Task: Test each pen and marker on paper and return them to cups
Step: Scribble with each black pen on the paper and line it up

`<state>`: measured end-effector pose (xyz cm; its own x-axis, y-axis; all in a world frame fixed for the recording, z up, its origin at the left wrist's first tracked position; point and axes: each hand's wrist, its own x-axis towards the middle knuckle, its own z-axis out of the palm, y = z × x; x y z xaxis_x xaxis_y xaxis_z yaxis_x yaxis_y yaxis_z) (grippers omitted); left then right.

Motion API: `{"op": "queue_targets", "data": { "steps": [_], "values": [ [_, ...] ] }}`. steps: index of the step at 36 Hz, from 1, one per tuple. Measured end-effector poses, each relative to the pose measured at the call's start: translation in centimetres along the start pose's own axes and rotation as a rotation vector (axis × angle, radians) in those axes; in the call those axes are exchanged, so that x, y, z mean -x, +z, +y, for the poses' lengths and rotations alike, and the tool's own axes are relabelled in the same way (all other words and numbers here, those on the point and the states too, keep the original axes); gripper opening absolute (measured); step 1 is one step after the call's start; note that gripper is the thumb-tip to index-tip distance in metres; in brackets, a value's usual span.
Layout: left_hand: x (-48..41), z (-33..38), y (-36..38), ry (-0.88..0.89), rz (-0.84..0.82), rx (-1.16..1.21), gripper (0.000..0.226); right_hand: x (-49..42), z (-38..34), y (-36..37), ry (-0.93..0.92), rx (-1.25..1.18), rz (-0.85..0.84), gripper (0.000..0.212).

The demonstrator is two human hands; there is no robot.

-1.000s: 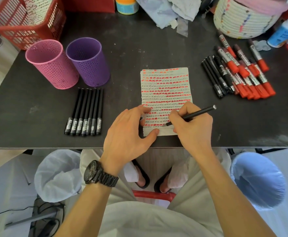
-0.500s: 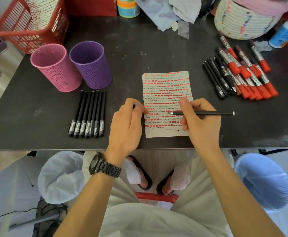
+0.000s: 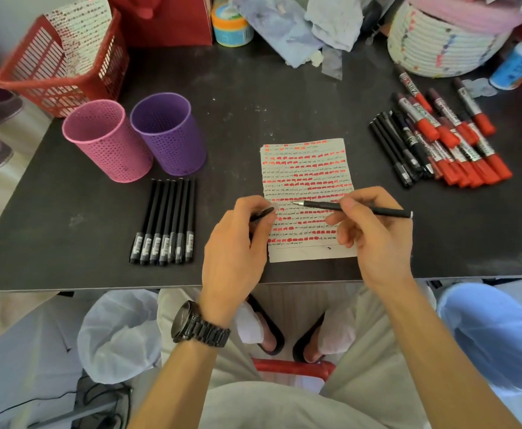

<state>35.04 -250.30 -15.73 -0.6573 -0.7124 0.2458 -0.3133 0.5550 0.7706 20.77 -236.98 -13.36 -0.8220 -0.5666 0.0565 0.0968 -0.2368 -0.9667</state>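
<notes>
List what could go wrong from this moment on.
1. The pen in the right hand is uncapped, and its tip points at the left hand, which pinches the cap. A missed capping could ink the fingers.
2. The paper is nearly full, with only a bare strip left at the bottom, so later test marks may be hard to read.

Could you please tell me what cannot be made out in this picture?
All in the head view.
The dark item pinched in the left hand: mostly hidden by its fingers, perhaps a cap.
Tip of the pen in the right hand: whether it touches the paper cannot be told from above.
Bottoms of the pink cup and purple cup: hidden by their near walls.
Label print on the black pens: too small.
</notes>
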Motion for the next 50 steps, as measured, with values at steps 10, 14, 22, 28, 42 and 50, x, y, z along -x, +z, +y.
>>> {"op": "queue_targets", "data": {
  "steps": [10, 14, 22, 28, 42, 50],
  "values": [
    [-0.1, -0.3, 0.1, 0.114, 0.024, -0.061, 0.019, 0.1, -0.2, 0.0, -0.008, -0.007, -0.016, 0.006],
    [-0.1, -0.3, 0.1, 0.122, 0.03, -0.064, 0.019, 0.1, -0.1, 0.2, 0.002, 0.007, -0.01, 0.008],
    [-0.1, -0.1, 0.0, 0.136, 0.021, -0.066, 0.018, 0.2, 0.2, 0.1, 0.013, 0.098, -0.012, 0.013],
    [0.0, 0.1, -0.1, 0.156, 0.007, -0.057, 0.018, 0.4, 0.1, 0.3, 0.005, 0.152, -0.033, 0.014],
    [0.1, 0.3, -0.5, 0.118, -0.056, 0.052, 0.019, 0.7, 0.0, 0.4, -0.03, 0.277, -0.15, 0.011],
    [-0.3, 0.0, -0.9, 0.053, -0.117, 0.178, 0.022, 0.5, 0.2, 0.5, -0.039, 0.323, -0.224, 0.009]
  ]
}}
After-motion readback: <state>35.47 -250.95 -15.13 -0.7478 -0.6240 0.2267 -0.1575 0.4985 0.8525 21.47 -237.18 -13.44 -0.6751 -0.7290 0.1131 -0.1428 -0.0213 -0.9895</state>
